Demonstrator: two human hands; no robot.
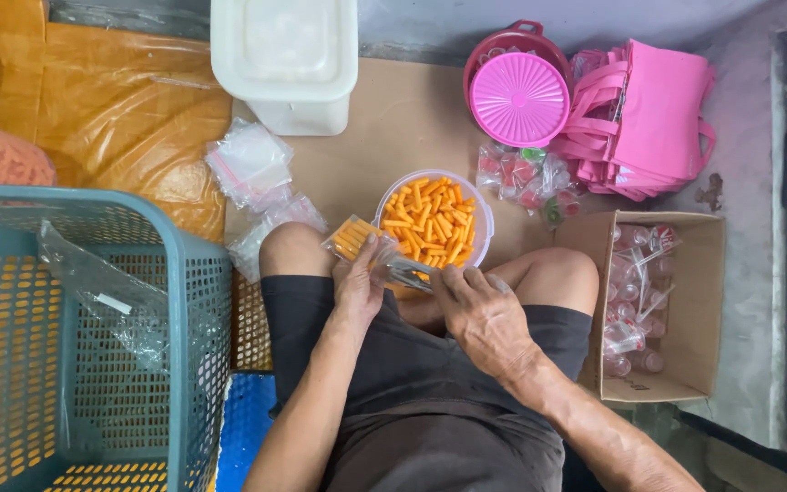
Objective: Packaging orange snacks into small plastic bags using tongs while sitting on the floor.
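Left hand (360,284) pinches a small clear bag (363,240) part-filled with orange stick snacks, fingers closed on its open end, filled part pointing away past the fingertips – held that way so the mouth faces the other hand. Right hand (477,310) is curled, fingertips touching the same bag's mouth; whether it grips plastic or a snack, cannot tell. Just beyond both sets of fingertips, a round clear bowl (478,211) of the same orange sticks, parked between the knees for short reach. Left of the left fingers – loose stack of empty zip bags (250,164), then a teal mesh basket (175,273) holding clear plastic. Right of the right hand, an open cardboard box (694,301) of small clear items. Farther out: white tub (284,64), pink lidded container (519,98), pink cloth bags (653,118). Person sits on a floor laid with brown cardboard (403,118) and orange plastic sheet (120,109); grey concrete at right.
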